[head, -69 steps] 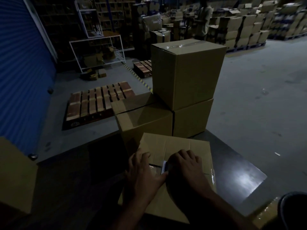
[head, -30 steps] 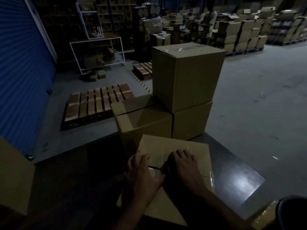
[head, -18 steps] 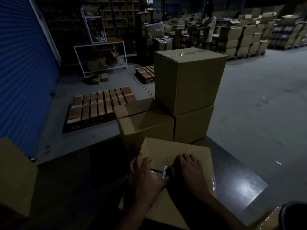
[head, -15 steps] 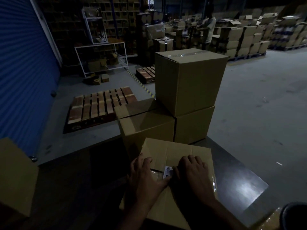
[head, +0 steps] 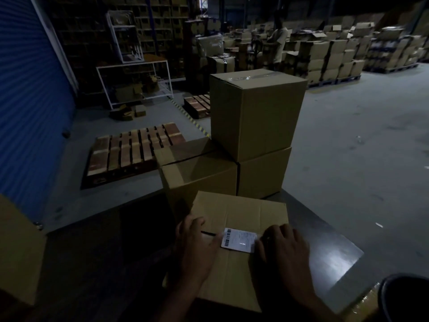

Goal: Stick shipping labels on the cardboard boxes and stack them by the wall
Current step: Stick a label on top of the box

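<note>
A white label (head: 239,240) is laid flat on the top of the nearest box (head: 241,219), on the dark surface (head: 325,249), its long axis running left to right between the hands. The left hand (head: 197,249) is rested at its left end, fingers curled over the box edge; the right hand (head: 285,254) is pressed flat at its right end, apparently smoothing it, though dim light obscures the fingertips. Three stacked boxes (head: 255,112) are seen just beyond.

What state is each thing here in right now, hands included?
Shipping label: flat on the near box, between both hands.
Near box: flaps closed, on the dark table.
Left hand: resting on the box.
Right hand: at the label's right edge.
Top stacked box: taped shut.
</note>
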`<state>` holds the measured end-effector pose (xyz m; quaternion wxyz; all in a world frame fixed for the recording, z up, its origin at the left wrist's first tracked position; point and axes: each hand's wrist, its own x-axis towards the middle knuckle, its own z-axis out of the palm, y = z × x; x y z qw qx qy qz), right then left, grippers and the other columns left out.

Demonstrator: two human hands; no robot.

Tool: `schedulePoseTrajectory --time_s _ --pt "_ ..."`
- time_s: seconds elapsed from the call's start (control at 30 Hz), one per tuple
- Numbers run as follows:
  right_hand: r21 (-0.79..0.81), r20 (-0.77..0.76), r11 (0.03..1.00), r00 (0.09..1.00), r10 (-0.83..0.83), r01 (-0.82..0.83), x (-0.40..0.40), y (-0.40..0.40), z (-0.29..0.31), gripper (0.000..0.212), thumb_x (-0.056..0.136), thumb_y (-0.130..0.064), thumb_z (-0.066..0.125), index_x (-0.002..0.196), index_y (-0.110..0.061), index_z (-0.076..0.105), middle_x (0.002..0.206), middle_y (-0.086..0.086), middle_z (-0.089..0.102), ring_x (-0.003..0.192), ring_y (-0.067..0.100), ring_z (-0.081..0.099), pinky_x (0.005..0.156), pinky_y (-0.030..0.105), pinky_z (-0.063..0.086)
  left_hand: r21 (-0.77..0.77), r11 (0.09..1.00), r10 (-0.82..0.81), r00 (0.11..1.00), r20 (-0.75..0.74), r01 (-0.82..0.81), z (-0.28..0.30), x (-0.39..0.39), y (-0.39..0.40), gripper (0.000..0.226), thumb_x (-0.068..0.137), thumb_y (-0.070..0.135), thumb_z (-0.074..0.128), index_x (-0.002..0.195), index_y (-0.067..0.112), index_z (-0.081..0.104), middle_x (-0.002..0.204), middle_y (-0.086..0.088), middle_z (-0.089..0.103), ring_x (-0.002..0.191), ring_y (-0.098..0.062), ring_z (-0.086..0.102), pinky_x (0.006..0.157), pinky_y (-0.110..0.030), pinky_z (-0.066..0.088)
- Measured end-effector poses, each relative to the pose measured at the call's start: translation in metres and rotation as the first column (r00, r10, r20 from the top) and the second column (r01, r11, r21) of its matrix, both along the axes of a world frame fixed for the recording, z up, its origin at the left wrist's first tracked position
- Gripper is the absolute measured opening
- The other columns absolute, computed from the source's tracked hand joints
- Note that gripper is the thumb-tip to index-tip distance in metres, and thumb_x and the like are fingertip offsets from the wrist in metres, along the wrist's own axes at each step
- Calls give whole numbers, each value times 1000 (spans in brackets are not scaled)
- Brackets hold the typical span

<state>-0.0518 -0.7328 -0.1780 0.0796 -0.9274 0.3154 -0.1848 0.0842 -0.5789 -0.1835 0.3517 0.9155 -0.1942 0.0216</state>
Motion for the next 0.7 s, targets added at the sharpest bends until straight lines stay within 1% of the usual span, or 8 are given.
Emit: schedulePoseTrajectory --time_s 0.1,0.2,0.3,0.4,0.47,0.57,0.63,0.7 --pt "0 65 1000 998 -13 13 -20 15 -1 31 83 -54 61 107 -36 59 110 -6 55 102 19 48 76 37 44 -82 995 55 994 -94 -63 1 1 7 56 95 40 72 145 22 55 171 -1 20 154 -23 27 118 -38 29" --pt "-11 90 998 994 66 -66 -23 16 -1 49 81 -57 47 112 -25 69 116 0 64 105 27 59 79 42 55 -103 990 78 985 -155 -95 -2 9 24 59 96 25 71 151 19 49 165 -8 32 146 -26 39 115 -39 35" --pt "97 -7 973 978 210 -208 -7 -2 2 47 90 -55 45 121 -27 66 131 -5 58 122 21 51 101 37 42 -115 989 69 973 -221 -96 -4 6 47 76 86 31 81 152 25 42 151 -2 37 127 -21 49 103 -35 42" --pt "108 -5 953 958 287 -285 17 -23 6 42 85 -53 45 104 -27 72 119 -4 66 113 23 59 98 36 41 -145 985 53 956 -289 -98 -10 -10 68 96 67 45 94 144 31 39 140 1 31 115 -15 47 99 -36 44" --pt "86 36 960 964 263 -266 31 -29 3 29 80 -41 58 98 -26 74 112 -1 69 103 28 65 92 41 46 -187 977 43 954 -298 -102 -14 -21 76 92 62 47 96 136 31 42 135 3 31 113 -15 50 100 -38 47" --pt "43 4 974 975 222 -222 34 -17 1 39 80 -42 69 116 -29 70 130 -2 62 120 28 56 103 53 41 -170 983 40 984 -175 -70 -14 -26 74 63 65 44 95 110 28 54 117 6 36 100 -12 57 91 -43 54" --pt "30 12 981 981 193 -194 28 -9 1 45 82 -47 70 125 -34 64 137 -8 55 129 20 44 108 48 32 -120 992 37 998 -43 -42 -9 -19 64 54 65 49 92 100 32 53 110 11 37 98 -10 57 85 -44 56" --pt "41 23 979 980 197 -197 26 -7 0 39 84 -46 70 121 -34 65 129 -9 56 122 17 45 100 40 34 -27 999 21 996 90 -19 -4 -9 50 52 66 60 86 98 38 52 111 13 40 103 -14 55 83 -43 55"
